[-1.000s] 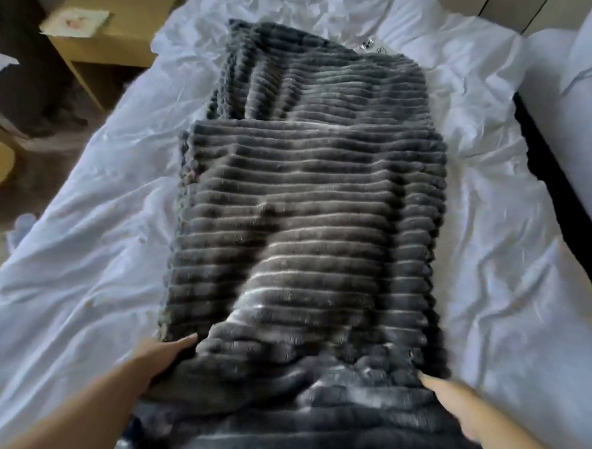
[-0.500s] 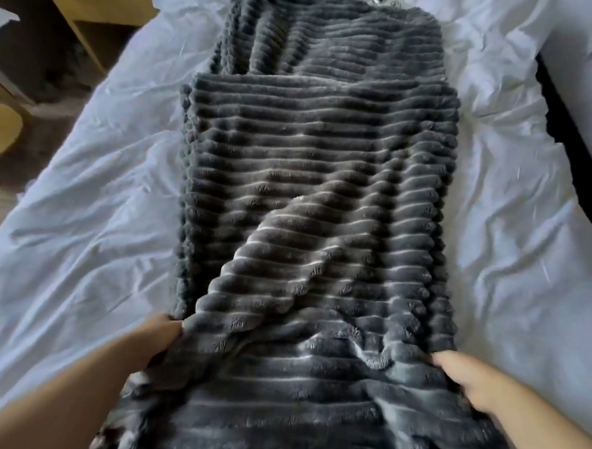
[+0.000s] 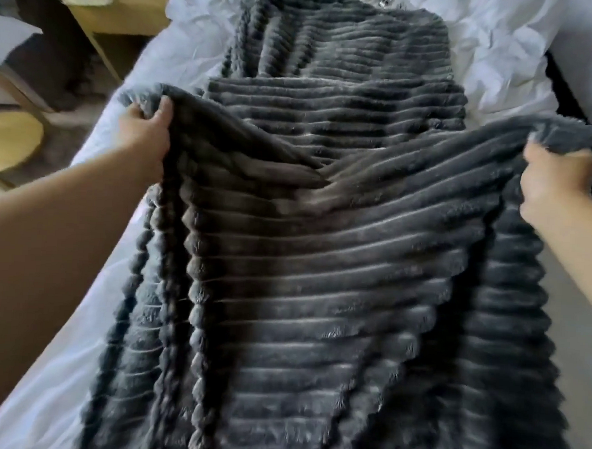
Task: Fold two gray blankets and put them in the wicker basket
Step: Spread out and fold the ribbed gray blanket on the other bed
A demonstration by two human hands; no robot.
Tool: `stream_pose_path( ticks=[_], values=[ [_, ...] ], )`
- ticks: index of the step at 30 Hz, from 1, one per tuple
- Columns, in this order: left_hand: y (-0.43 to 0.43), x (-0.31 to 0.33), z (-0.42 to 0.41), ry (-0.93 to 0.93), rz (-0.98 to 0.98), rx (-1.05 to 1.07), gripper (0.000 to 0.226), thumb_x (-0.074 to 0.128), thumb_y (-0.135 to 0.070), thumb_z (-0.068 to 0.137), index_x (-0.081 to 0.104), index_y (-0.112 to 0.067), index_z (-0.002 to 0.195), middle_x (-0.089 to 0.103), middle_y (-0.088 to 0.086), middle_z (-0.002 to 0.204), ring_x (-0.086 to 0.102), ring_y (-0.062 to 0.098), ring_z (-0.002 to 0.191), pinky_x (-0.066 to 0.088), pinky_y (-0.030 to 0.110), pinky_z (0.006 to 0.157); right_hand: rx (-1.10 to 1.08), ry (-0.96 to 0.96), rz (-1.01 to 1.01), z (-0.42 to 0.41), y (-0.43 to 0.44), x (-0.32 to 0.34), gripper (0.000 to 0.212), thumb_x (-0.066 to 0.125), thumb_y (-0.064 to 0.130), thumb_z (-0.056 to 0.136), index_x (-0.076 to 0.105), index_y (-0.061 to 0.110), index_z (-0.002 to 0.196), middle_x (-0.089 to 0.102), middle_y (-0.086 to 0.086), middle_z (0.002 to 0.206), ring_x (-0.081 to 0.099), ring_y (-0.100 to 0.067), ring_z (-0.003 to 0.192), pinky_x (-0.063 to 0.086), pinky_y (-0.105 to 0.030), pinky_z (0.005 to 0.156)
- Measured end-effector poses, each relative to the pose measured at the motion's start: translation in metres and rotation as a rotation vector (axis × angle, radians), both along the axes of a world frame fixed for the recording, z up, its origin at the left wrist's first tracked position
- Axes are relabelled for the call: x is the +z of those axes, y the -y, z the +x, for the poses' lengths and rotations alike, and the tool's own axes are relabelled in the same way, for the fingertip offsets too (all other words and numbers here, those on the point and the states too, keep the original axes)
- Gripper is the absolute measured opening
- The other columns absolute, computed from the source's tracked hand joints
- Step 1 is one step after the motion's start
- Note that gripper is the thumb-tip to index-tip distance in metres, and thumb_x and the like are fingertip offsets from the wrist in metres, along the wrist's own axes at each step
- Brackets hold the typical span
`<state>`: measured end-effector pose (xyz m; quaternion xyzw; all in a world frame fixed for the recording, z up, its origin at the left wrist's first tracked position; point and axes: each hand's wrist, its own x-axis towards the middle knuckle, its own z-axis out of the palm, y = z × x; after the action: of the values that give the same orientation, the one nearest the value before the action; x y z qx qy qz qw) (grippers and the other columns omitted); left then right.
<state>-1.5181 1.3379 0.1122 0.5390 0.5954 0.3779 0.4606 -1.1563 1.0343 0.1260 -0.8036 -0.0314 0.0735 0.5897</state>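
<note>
Since the earlier frame both hands have lifted the near end of the gray blanket (image 3: 337, 261) off the bed (image 3: 58, 349); the left hand (image 3: 143, 134) and right hand (image 3: 554, 183) each clutch a raised corner, while the far end lies flat. Folding looks midway; no wicker basket is in view
</note>
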Motion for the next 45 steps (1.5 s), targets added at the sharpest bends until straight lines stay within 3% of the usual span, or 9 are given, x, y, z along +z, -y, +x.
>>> stream_pose_path(
  ticks=[3,8,13,18,22,27,31,35,45],
  values=[
    [0.019,-0.021,-0.016,-0.484,-0.127,-0.126,0.068,0.063,-0.071,0.07,0.064,-0.011,0.101,0.062,0.006,0.089,0.06,0.024,0.069,0.046,0.024,0.049,0.122,-0.129,-0.378,-0.011,0.019,-0.019,0.078,0.069,0.059,0.075,0.048,0.01,0.132,0.057,-0.001,0.121,0.056,-0.022,0.106,0.046,-0.034,0.093],
    [0.114,-0.123,-0.1,-0.622,-0.554,-0.275,0.08,0.079,-0.055,0.066,0.058,-0.001,0.121,0.063,0.027,0.115,0.062,0.04,0.106,0.054,0.042,0.088,0.365,-0.474,-0.694,-0.066,0.133,-0.101,0.069,0.076,0.04,0.077,0.053,0.003,0.131,0.061,-0.016,0.123,0.06,-0.03,0.105,0.044,-0.039,0.095],
    [0.225,-0.172,-0.156,-1.052,-0.554,-0.473,0.059,0.068,-0.057,0.077,0.062,-0.006,0.107,0.067,0.018,0.112,0.062,0.034,0.104,0.05,0.032,0.08,0.341,-0.632,-0.91,-0.137,0.213,-0.16,0.048,0.079,0.027,0.078,0.06,0.005,0.116,0.066,-0.016,0.113,0.06,-0.034,0.105,0.046,-0.04,0.09],
    [0.188,-0.145,-0.124,-0.965,-0.297,-0.541,0.022,0.057,-0.017,0.09,0.051,-0.008,0.071,0.067,0.026,0.098,0.063,0.037,0.093,0.045,0.035,0.074,0.404,-0.601,-0.745,-0.116,0.166,-0.13,0.007,0.067,0.004,0.085,0.062,0.0,0.083,0.062,-0.017,0.074,0.058,-0.028,0.069,0.044,-0.032,0.061],
    [0.123,-0.103,-0.1,-0.759,-0.053,-0.266,0.027,0.053,-0.028,0.095,0.063,-0.002,0.098,0.066,0.026,0.097,0.062,0.039,0.089,0.044,0.036,0.07,0.14,-0.342,-0.461,-0.059,0.113,-0.074,0.023,0.072,0.021,0.082,0.063,0.003,0.093,0.057,-0.009,0.059,0.055,-0.025,0.053,0.047,-0.029,0.05],
    [0.102,-0.08,-0.107,-0.64,-0.142,-0.118,0.037,0.064,-0.047,0.085,0.059,-0.013,0.1,0.065,0.012,0.075,0.068,0.024,0.065,0.052,0.026,0.054,0.143,-0.264,-0.676,-0.048,0.106,-0.076,0.081,0.074,0.048,0.077,0.041,0.004,0.137,0.052,-0.018,0.133,0.051,-0.036,0.12,0.043,-0.046,0.1],
    [0.153,-0.11,-0.134,-0.759,-0.254,-0.174,0.034,0.067,-0.043,0.084,0.064,-0.01,0.087,0.065,0.009,0.063,0.065,0.028,0.066,0.045,0.027,0.053,0.245,-0.127,-0.875,-0.117,0.127,-0.104,0.045,0.074,0.02,0.076,0.06,-0.005,0.111,0.061,-0.032,0.114,0.057,-0.045,0.108,0.047,-0.047,0.091],
    [0.21,-0.142,-0.178,-0.838,-0.417,-0.032,0.069,0.076,-0.047,0.074,0.055,0.002,0.117,0.063,0.026,0.108,0.059,0.039,0.103,0.049,0.041,0.083,0.553,-0.058,-0.835,-0.213,0.124,-0.129,0.042,0.068,0.004,0.077,0.059,-0.002,0.118,0.056,-0.028,0.118,0.052,-0.039,0.112,0.039,-0.037,0.095],
    [0.258,-0.143,-0.226,-0.496,-0.619,-0.167,0.031,0.067,-0.017,0.086,0.056,-0.015,0.058,0.052,-0.005,0.044,0.049,0.015,0.047,0.034,0.022,0.042,1.592,0.382,-0.969,-0.387,0.052,-0.158,0.074,0.06,0.037,0.084,0.026,0.023,0.148,0.037,-0.003,0.144,0.032,-0.025,0.134,0.017,-0.04,0.117]
  ],
)
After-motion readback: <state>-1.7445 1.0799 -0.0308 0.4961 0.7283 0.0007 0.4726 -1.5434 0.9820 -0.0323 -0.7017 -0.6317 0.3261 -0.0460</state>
